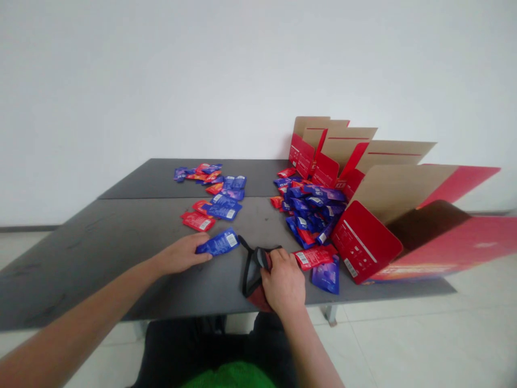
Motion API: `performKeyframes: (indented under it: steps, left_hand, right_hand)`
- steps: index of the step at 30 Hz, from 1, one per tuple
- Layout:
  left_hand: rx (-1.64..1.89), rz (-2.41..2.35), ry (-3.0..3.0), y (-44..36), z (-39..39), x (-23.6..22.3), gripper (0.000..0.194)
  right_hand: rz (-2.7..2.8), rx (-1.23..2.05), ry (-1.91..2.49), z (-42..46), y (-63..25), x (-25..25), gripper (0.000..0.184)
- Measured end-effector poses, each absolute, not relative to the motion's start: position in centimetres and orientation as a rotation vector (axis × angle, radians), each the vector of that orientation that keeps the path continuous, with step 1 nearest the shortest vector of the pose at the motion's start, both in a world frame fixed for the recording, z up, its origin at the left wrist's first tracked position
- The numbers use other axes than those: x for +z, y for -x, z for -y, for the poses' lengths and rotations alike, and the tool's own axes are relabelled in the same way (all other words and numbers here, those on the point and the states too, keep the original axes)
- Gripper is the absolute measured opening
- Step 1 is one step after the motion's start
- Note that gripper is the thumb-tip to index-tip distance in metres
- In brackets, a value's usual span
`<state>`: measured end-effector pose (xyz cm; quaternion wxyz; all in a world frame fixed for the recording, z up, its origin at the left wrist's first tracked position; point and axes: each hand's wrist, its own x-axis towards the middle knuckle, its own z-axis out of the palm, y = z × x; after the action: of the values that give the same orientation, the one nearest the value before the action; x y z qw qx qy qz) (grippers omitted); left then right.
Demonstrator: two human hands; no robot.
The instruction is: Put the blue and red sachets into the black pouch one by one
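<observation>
Left hand: the left hand (183,253) is clamped on the left end of a blue, flat, rectangular packet of glossy film (218,244), with the thumb along its near edge. The packet is just above or on the dark grey tabletop (133,237), between the two hands; contact with the surface cannot be confirmed. Its white printed label (231,240) faces up at the free end.

Right hand: the right hand (285,280) is closed around a black and maroon hand-held object with a black looped frame (262,261). The object's exact type cannot be told. Its upper left tip lies at the packet's free corner; whether they touch is unclear.

Handling points:
1. Grip the packet by its end only, so that the label is uncovered and flat.
2. Use light pressure; the film probably creases easily.
3. Hold the looped frame clear of the packet's corner, as it could snag.
4. Mind the right hand's outer side: a red flat packet (317,257) lies just beside it and could be pushed toward the heaped red and blue packets (309,210).
5. Avoid brushing the small red packet (197,221) lying just beyond the left hand.
</observation>
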<state>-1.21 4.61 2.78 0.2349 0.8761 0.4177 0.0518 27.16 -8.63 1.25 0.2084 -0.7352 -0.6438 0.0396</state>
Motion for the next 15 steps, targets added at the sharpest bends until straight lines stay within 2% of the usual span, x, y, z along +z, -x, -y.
performKeyframes:
  steps: [9,15]
  left_hand:
    - [-0.001,-1.042,-2.134,3.2,-4.4,5.6,0.039]
    - [0.093,-1.029,-2.177,2.4,-3.7,4.9,0.038]
  right_hand:
    - [1.780,0.090,2.028,8.8,-27.4,0.8,0.002]
    - [1.757,0.136,1.864,7.9,-25.1,1.9,0.008]
